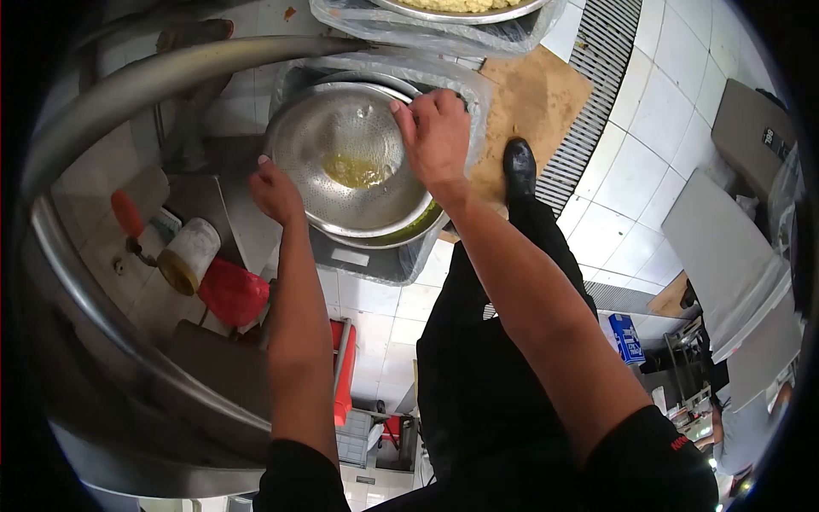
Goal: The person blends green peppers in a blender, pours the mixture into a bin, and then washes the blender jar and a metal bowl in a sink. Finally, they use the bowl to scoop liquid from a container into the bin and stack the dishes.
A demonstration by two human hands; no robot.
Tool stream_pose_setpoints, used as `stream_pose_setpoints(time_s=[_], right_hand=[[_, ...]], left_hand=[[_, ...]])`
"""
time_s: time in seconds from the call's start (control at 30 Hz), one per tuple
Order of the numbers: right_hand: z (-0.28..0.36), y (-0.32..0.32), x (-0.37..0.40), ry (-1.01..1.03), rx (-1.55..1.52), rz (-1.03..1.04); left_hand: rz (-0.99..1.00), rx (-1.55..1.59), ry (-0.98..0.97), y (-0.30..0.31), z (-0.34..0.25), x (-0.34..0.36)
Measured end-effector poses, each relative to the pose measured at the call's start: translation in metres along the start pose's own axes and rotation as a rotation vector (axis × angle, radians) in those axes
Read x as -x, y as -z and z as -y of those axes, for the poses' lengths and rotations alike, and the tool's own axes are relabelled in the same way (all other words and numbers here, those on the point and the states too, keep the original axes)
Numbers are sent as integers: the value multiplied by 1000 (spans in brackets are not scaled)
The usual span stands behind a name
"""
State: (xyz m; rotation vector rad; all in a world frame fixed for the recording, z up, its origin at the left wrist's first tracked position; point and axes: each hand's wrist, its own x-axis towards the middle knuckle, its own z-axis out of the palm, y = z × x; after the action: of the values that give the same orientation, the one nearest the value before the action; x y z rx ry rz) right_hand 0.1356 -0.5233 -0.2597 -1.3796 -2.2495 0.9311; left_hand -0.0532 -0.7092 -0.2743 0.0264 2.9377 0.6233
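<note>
A perforated metal colander (299, 171) is held by its rim between my two hands. Some yellow-green liquid (354, 171) shows at its bottom. My left hand (278, 193) is closed on the left rim, thumb up. Fingers of my right hand (437, 136) grip the upper right rim. Directly under the colander sits a wider metal bowl (397, 242), and greenish liquid shows in the gap at its lower right. That bowl rests on a grey crate (375, 269) with clear plastic about it. The colander covers most of the bowl.
A metal pan (533, 8) of pale yellow crumbly food stands beyond the crate. A large curved metal rim (171, 77) arches at left. Nearby are a jar (192, 252) and a red bag (232, 292). Cardboard (537, 102) and a floor grate (601, 51) lie at right.
</note>
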Motion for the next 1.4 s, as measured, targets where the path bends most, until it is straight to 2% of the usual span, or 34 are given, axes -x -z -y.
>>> stream_pose_setpoints(time_s=[0.03,0.1,0.2,0.27,0.37,0.4,0.47,0.5,0.53,0.57,0.6,0.67,0.7,0.77,0.87,1.0,1.07,1.27,1.4], right_hand=[[5,6,2,-4,1,1],[20,13,6,-233,-174,185],[35,27,30,-213,-176,204],[29,28,47,-207,-170,203],[13,33,49,-181,-171,159],[10,37,39,-103,-93,131],[1,34,23,-24,-14,109],[-3,30,13,24,12,23],[-5,26,6,73,38,-65],[-6,24,2,3,58,6],[-6,22,2,4,61,7],[-8,16,1,-258,10,203],[-10,15,1,-260,16,210],[-13,14,-1,-226,134,408],[-15,9,-2,-226,119,390],[-15,6,-1,-213,122,390],[-19,4,-1,-208,117,393],[-21,-9,-9,-120,83,369],[-13,0,-13,-173,40,391]], left_hand=[[-26,48,0,2,3,7],[-56,100,-2,11,10,17],[-108,169,-12,32,29,40],[-11,57,170,37,52,58],[53,49,251,26,77,66],[53,45,257,23,75,67],[77,280,178,11,65,66],[75,281,181,5,66,65],[-24,54,46,-1,67,65],[-119,-174,-90,-5,69,66],[-117,-173,-88,-7,60,69],[-198,31,275,-9,37,77],[-193,26,282,-12,41,76],[-78,25,319,-16,49,71],[-25,-92,347,-22,59,66],[-31,-106,391,-17,40,71],[-68,-95,347,-19,44,71],[-113,-11,374,-16,39,58],[-135,64,321,-9,45,59]])
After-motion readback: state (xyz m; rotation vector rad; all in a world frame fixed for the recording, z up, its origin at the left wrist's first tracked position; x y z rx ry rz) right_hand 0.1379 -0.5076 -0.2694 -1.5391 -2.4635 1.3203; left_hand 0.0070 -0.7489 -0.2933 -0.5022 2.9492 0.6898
